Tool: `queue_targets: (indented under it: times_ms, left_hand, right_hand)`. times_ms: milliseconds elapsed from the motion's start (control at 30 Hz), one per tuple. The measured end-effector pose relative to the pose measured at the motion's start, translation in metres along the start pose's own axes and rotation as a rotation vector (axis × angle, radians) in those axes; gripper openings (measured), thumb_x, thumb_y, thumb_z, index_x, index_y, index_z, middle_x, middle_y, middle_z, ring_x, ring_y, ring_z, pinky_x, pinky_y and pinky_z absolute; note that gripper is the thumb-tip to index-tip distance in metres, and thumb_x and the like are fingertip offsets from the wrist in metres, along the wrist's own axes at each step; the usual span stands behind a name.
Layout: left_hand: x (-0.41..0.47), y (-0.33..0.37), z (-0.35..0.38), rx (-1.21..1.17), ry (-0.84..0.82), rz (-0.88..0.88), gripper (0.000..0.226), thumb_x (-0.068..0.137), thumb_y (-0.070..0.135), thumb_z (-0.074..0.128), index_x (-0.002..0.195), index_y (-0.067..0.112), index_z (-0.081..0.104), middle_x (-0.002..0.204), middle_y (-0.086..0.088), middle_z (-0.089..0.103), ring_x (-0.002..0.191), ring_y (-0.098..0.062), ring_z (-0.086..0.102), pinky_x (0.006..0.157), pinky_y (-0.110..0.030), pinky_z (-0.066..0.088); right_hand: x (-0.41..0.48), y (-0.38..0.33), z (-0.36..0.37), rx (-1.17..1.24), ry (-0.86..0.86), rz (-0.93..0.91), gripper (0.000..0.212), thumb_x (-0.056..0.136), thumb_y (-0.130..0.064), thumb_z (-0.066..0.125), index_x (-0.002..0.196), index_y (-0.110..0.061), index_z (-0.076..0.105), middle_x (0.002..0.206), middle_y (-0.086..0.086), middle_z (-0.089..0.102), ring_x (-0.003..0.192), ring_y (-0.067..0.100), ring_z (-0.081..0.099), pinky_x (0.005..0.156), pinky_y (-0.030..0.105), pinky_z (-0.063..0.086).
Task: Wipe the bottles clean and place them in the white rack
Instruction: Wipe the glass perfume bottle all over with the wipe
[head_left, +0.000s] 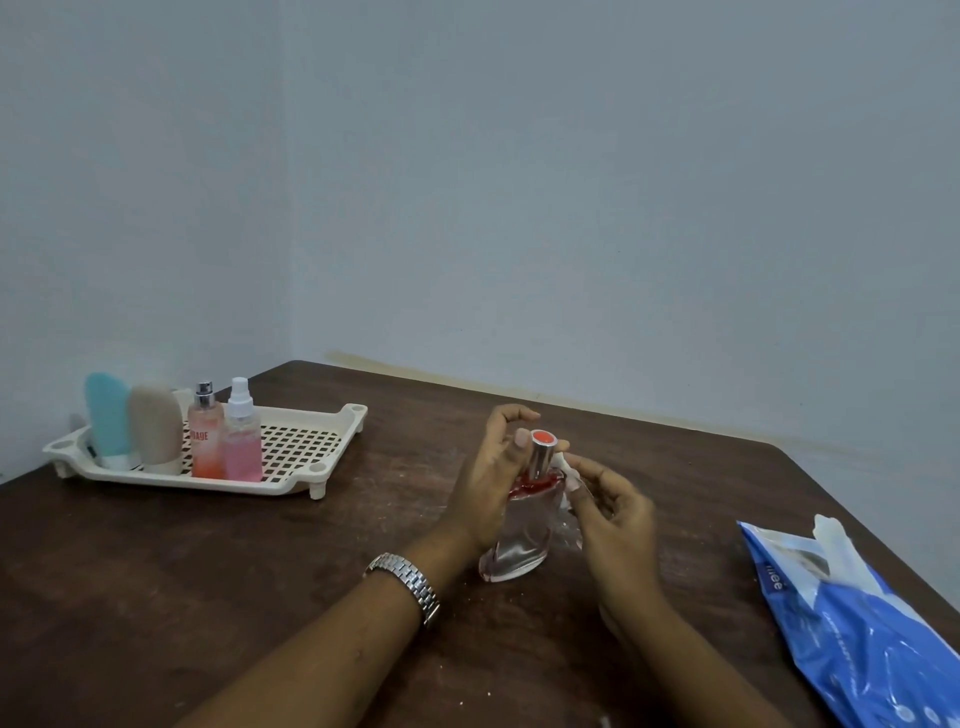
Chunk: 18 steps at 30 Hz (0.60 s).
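Note:
A clear pink perfume bottle (519, 545) with a silver cap and a red top stands tilted on the dark wooden table (208, 571). My left hand (488, 488) grips its neck and cap from the left. My right hand (613, 525) pinches a white wipe (563, 465) against the right side of the bottle's neck. At the far left stands the white rack (311, 447). It holds a blue tube (106, 415), a beige tube (156, 428), a pink spray bottle with a silver nozzle (206, 439) and a pink spray bottle with a white nozzle (242, 436), all upright.
A blue and white pack of wipes (857, 623) lies at the right edge of the table, a white wipe sticking out of its top. Pale walls stand close behind the table's far edges. A metal watch (410, 582) is on my left wrist.

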<state>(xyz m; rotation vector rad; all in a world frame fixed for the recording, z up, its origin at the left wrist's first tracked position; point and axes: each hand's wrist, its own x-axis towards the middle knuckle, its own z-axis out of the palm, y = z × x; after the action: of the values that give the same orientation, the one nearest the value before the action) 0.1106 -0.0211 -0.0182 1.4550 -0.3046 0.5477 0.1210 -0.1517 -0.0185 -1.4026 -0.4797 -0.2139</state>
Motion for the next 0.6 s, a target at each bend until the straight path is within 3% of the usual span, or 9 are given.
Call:
queue_targets:
  times_ms: [100,200,300,433,533,600]
  left_hand:
    - [0.0,-0.002,0.0,-0.005,0.012,0.012,0.066,0.07,0.077,0.058,0.115,0.029,0.047,0.11,-0.018,0.068,0.098,-0.036,0.066,0.09,-0.055,0.05]
    - [0.0,-0.002,-0.001,-0.03,0.018,0.008,0.07,0.07,0.076,0.059,0.116,0.026,0.045,0.108,-0.018,0.068,0.094,-0.036,0.066,0.089,-0.055,0.05]
    - [0.001,-0.002,-0.002,-0.027,0.02,-0.003,0.073,0.068,0.078,0.058,0.116,0.025,0.045,0.107,-0.018,0.069,0.091,-0.035,0.066,0.086,-0.051,0.051]
    - [0.002,-0.002,-0.002,-0.01,0.021,0.009,0.082,0.066,0.082,0.056,0.117,0.019,0.042,0.098,-0.014,0.071,0.092,-0.028,0.068,0.08,-0.037,0.054]
    - [0.001,-0.001,0.0,-0.023,0.028,0.001,0.083,0.066,0.082,0.056,0.117,0.018,0.043,0.093,-0.014,0.071,0.091,-0.028,0.068,0.079,-0.036,0.054]
    - [0.001,-0.002,-0.001,-0.048,0.03,-0.007,0.081,0.067,0.081,0.057,0.117,0.018,0.044,0.093,-0.016,0.07,0.089,-0.029,0.067,0.08,-0.04,0.053]
  right_hand:
    - [0.0,0.002,-0.004,-0.123,0.004,-0.047,0.026,0.088,-0.004,0.06,0.099,-0.025,0.069,0.092,-0.007,0.073,0.083,0.004,0.067,0.07,0.022,0.055]
    - [0.001,0.001,-0.008,-0.36,0.011,-0.13,0.025,0.087,-0.003,0.062,0.104,-0.02,0.07,0.082,-0.008,0.072,0.058,0.003,0.06,0.053,0.015,0.048]
    - [0.0,0.0,-0.01,-0.6,-0.089,-0.069,0.02,0.085,-0.001,0.061,0.092,-0.016,0.073,0.075,-0.006,0.069,0.059,0.001,0.06,0.053,0.009,0.047]
    - [0.002,0.005,-0.014,-0.819,-0.282,0.106,0.036,0.078,0.005,0.053,0.051,-0.018,0.059,0.054,-0.005,0.059,0.059,0.014,0.062,0.056,0.025,0.049]
    - [0.004,0.008,-0.014,-0.788,-0.267,0.121,0.029,0.08,0.003,0.056,0.053,-0.009,0.061,0.055,0.005,0.062,0.065,0.024,0.066,0.063,0.036,0.056]
    - [0.002,0.006,-0.011,-0.668,-0.206,0.12,0.03,0.085,-0.003,0.059,0.06,-0.017,0.065,0.059,0.0,0.064,0.066,0.02,0.066,0.069,0.041,0.057]
